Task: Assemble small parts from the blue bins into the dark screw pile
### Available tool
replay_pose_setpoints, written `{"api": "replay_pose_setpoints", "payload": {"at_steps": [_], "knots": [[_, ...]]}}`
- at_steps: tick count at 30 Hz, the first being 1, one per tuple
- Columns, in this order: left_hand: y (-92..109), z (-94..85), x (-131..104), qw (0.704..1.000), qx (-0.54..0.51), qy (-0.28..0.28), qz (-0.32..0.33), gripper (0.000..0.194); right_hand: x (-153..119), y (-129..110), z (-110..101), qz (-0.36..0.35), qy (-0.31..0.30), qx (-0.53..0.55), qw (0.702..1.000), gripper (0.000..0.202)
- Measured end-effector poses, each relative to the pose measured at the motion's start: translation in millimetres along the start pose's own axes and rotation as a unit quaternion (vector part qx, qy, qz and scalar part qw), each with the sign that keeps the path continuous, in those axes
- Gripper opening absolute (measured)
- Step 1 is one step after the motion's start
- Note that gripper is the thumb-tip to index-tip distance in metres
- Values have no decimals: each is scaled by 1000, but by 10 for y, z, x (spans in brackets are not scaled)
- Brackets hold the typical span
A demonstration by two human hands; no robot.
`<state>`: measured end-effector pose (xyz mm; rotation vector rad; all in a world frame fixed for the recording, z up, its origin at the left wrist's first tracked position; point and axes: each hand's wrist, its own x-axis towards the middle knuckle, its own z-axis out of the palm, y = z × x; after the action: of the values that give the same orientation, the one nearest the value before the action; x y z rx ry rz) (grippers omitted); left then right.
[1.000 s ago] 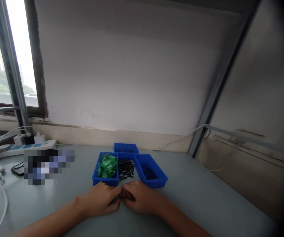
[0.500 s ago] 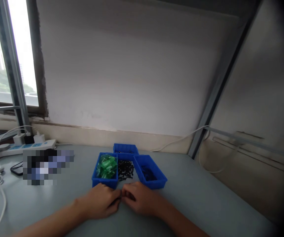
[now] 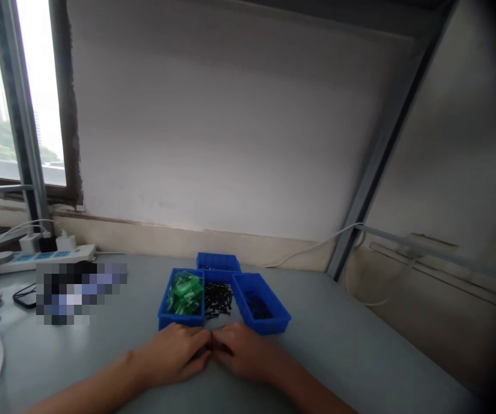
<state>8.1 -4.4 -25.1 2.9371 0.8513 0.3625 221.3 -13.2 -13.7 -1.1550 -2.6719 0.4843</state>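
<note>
My left hand (image 3: pixel 178 353) and my right hand (image 3: pixel 244 352) meet fingertip to fingertip just in front of the bins, both with curled, pinching fingers. Whatever lies between the fingertips is too small or hidden to name. Beyond the left hand is a blue bin (image 3: pixel 181 318) of green plastic pieces in clear wrapping (image 3: pixel 185 293). Past the right hand sits another blue bin (image 3: pixel 274 326) with dark blue pieces (image 3: pixel 256 305) inside. Black screws (image 3: pixel 218 298) lie in a loose pile between these two bins. A third blue bin (image 3: pixel 217 260) at the back holds small parts I cannot make out.
On the left are a white power strip (image 3: pixel 79 253) with chargers, loose white cables (image 3: pixel 0 351) and a pixelated patch covering some items. A wall (image 3: pixel 231 132) stands behind the grey table (image 3: pixel 325 356). A slanted metal post (image 3: pixel 373 167) rises at the right.
The fingertips of my two hands have come closer together, the right fingers more closed. The view has shifted slightly; the bins and screws keep their places.
</note>
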Motion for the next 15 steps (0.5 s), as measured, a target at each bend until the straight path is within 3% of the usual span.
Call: {"api": "replay_pose_setpoints", "payload": {"at_steps": [8, 15], "knots": [[-18, 36, 0, 998, 25, 36, 43, 8, 15, 15, 16, 19, 2, -7, 1000, 12], [-9, 41, -1, 999, 27, 26, 18, 9, 0, 15, 5, 8, 9, 28, 1000, 14]]}}
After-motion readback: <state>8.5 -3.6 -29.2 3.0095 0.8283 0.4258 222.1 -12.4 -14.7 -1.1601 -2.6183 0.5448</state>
